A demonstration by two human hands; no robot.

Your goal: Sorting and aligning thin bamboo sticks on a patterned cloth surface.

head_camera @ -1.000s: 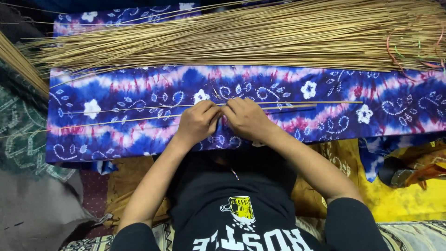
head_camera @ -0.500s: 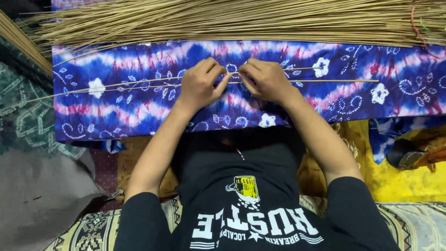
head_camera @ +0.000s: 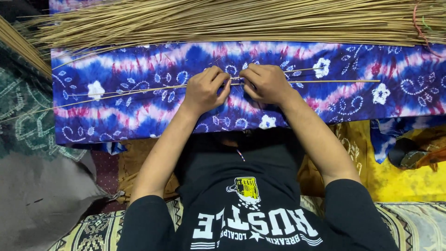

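My left hand (head_camera: pixel 203 89) and my right hand (head_camera: pixel 265 82) meet close together over a blue, white and pink patterned cloth (head_camera: pixel 139 107). Both pinch thin tan sticks (head_camera: pixel 325 81) that lie lengthwise across the cloth, running out to the left and right of my fingers. The fingers of both hands are curled around the sticks where they cross between my hands. A large heap of the same thin sticks (head_camera: pixel 241 21) lies along the far edge of the cloth.
A dark green patterned fabric (head_camera: pixel 23 116) and a grey cushion (head_camera: pixel 42 195) lie at the left. Yellow cloth (head_camera: pixel 399 176) is bunched at the right. Another bundle of sticks (head_camera: pixel 18 46) pokes in at the upper left. My black shirt (head_camera: pixel 246 200) fills the bottom.
The view has shifted, so the cloth and heap sit lower than one second ago. My hands stay together on the sticks, with the fingers working slightly.
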